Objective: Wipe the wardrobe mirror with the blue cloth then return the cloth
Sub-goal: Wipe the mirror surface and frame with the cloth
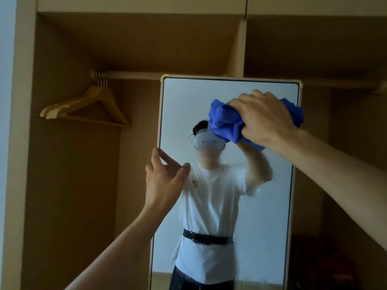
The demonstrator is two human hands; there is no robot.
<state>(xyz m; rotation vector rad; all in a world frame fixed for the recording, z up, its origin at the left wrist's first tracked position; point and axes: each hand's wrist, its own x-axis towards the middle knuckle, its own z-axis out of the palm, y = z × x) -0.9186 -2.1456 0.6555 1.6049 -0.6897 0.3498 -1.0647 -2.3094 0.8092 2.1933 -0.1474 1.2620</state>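
Wiping is under way: the right hand (pixel 266 118) is gripping the bunched blue cloth (pixel 226 122), fingers curled round it, pressing it to the mirror's (pixel 184 105) upper right. The left hand (pixel 163 181), fingers spread and holding nothing, is bracing the left edge. Cloudy streaks (pixel 230 170) are showing lower down, so the next stroke is probably calling for a downward sweep.
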